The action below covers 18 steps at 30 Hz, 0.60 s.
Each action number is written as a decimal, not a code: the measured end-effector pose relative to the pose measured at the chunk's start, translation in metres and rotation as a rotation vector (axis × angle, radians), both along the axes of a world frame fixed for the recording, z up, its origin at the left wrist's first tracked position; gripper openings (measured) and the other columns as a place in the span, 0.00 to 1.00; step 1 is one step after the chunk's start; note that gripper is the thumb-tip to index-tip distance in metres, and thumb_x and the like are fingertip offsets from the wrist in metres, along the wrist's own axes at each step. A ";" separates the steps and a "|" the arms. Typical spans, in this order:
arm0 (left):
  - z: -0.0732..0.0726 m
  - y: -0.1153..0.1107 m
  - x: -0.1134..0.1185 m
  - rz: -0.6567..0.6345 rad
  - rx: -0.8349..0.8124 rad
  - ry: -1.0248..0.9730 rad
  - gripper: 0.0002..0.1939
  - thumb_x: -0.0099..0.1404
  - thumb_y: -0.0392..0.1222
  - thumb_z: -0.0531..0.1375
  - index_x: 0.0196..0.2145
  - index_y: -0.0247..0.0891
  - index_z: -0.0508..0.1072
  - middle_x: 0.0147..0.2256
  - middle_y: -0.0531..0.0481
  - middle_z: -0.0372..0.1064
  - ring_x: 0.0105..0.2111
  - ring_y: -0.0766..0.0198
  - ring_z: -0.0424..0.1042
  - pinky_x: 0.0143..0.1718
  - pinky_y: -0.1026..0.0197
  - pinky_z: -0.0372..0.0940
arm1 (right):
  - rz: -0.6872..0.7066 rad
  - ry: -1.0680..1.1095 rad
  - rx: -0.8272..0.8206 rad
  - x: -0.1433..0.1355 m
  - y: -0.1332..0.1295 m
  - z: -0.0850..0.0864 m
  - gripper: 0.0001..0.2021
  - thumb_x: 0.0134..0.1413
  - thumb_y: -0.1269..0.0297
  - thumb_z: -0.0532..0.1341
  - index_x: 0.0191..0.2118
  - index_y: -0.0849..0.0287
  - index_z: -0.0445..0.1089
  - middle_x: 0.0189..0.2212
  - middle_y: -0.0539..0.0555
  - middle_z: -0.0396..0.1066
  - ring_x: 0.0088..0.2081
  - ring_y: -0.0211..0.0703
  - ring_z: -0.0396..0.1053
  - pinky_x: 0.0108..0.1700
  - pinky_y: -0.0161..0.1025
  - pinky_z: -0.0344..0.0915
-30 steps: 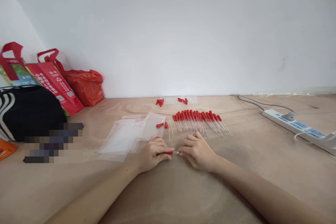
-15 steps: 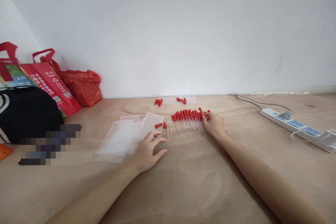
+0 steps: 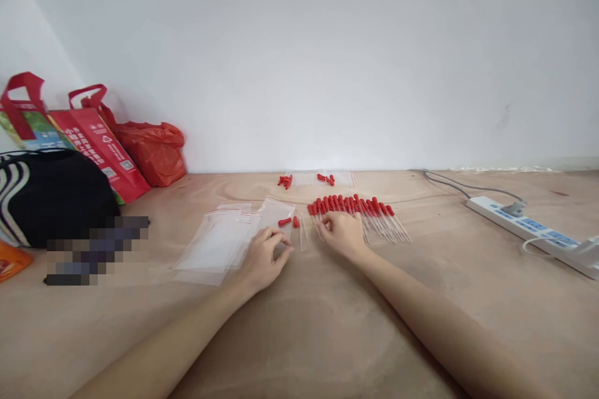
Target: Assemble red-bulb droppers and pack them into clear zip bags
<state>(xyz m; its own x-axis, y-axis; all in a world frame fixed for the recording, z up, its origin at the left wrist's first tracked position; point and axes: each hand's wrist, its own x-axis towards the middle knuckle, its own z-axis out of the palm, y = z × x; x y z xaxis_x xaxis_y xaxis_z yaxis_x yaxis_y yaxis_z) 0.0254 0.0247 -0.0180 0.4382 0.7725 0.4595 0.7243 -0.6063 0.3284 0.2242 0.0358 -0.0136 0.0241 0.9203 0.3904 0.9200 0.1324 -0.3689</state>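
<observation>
My left hand rests on the table with its fingers curved and the thumb apart, nothing visible in it. Just beyond its fingertips lie two loose red rubber bulbs and a pair of thin clear dropper tubes. My right hand is over the left part of a row of red-bulbed droppers, partly covering their tubes. Its fingers are bent, with thumb and forefinger slightly apart near the leftmost droppers; I see nothing held. Clear zip bags overlap to the left of my left hand.
Against the wall, another clear bag lies with red bulbs around it. A white power strip with cables is at the right. Red shopping bags, a red plastic bag and a black bag stand at the left.
My right hand has moved left from the right part of the dropper row to its left end, uncovering the droppers there. The left hand has stayed nearly in place, and the view has shifted slightly.
</observation>
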 end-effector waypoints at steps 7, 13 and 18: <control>0.012 0.055 0.005 0.246 -0.044 0.121 0.05 0.55 0.38 0.58 0.32 0.37 0.69 0.35 0.46 0.66 0.40 0.54 0.64 0.41 0.55 0.59 | -0.093 -0.092 -0.164 -0.046 0.019 0.006 0.14 0.52 0.60 0.50 0.35 0.63 0.69 0.36 0.61 0.70 0.38 0.48 0.67 0.41 0.44 0.49; 0.003 0.076 0.011 0.272 -0.111 0.152 0.06 0.54 0.42 0.60 0.26 0.37 0.71 0.30 0.47 0.68 0.34 0.56 0.67 0.35 0.59 0.60 | -0.131 -0.112 -0.246 -0.052 0.028 0.005 0.14 0.51 0.63 0.52 0.35 0.66 0.70 0.35 0.65 0.71 0.38 0.50 0.68 0.42 0.46 0.50; 0.006 0.071 0.015 0.289 -0.090 0.085 0.04 0.55 0.39 0.58 0.25 0.37 0.68 0.29 0.47 0.68 0.34 0.56 0.67 0.35 0.57 0.60 | -0.137 -0.139 -0.239 -0.057 0.028 0.006 0.13 0.53 0.68 0.50 0.35 0.68 0.70 0.33 0.65 0.71 0.36 0.50 0.69 0.41 0.45 0.51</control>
